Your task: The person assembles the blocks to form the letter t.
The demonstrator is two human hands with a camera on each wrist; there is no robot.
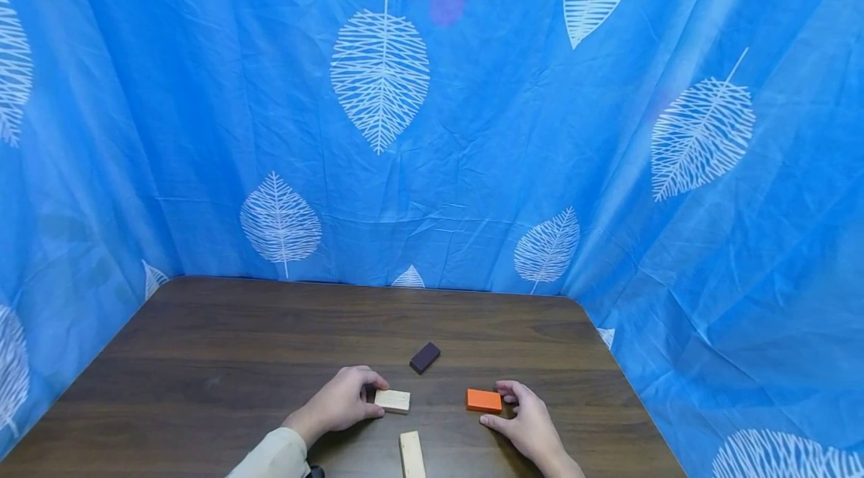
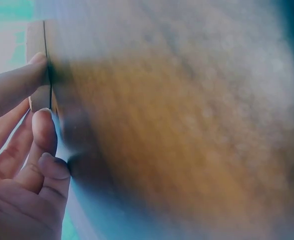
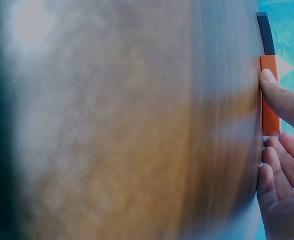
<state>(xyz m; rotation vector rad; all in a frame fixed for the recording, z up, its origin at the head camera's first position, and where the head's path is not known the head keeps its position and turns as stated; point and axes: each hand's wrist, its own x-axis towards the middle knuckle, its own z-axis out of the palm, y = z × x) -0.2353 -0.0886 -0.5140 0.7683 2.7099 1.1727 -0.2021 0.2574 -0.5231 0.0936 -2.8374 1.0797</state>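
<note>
My left hand (image 1: 344,401) holds a pale wooden block (image 1: 394,401) by its left end, thumb at the front edge and a fingertip at the back. In the left wrist view the thumb crosses this block (image 2: 36,37). Opposite it, my right hand (image 1: 529,424) is spread around the right end of an orange block (image 1: 483,401) that lies flat. The right thumb is just in front of the block's front edge, and the index fingertip is by its back right corner. The right wrist view has the thumb overlapping the orange block (image 3: 269,117).
Beyond both hands a dark brown block (image 1: 425,358) lies slantwise on the wood-grain table (image 1: 270,343). A second pale block (image 1: 412,455) points away from the near edge, between the forearms. A blue curtain (image 1: 459,125) with white leaves surrounds the table.
</note>
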